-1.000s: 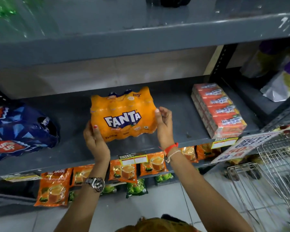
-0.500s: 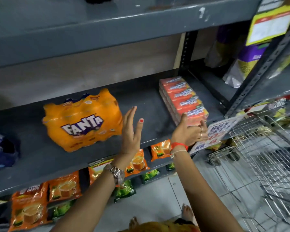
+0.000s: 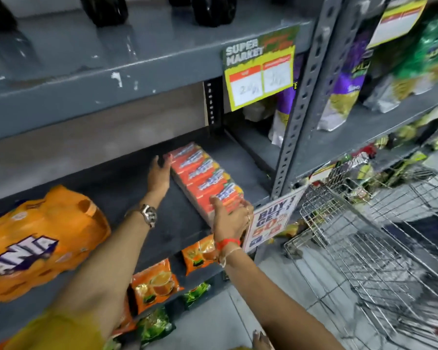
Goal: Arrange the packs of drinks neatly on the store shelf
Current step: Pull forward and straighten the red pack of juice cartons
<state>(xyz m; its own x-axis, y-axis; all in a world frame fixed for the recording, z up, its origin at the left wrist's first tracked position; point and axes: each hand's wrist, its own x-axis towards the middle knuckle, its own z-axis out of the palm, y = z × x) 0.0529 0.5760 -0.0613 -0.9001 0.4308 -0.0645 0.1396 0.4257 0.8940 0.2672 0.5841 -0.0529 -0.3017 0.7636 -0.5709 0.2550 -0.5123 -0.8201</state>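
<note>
A red-orange pack of drink cartons (image 3: 205,178) lies on the grey shelf (image 3: 127,188), running front to back near the right upright. My left hand (image 3: 159,173) is pressed flat against the pack's far left side, fingers spread. My right hand (image 3: 232,218) wraps the pack's near front corner at the shelf edge. The orange Fanta pack (image 3: 38,243) rests on the same shelf at the left, apart from both hands.
A wire shopping cart (image 3: 369,236) stands right of the shelving. A "Buy 1 Get" sign (image 3: 272,218) and a price tag (image 3: 259,74) hang from shelf edges. Tea sachets (image 3: 154,284) hang below. Dark bottles (image 3: 213,8) stand above; snack bags (image 3: 344,79) fill the right bay.
Both hands left the Fanta pack, which now sits at the left, and moved right. They now hold the red-orange carton pack at its far side and near corner. The view swung right.
</note>
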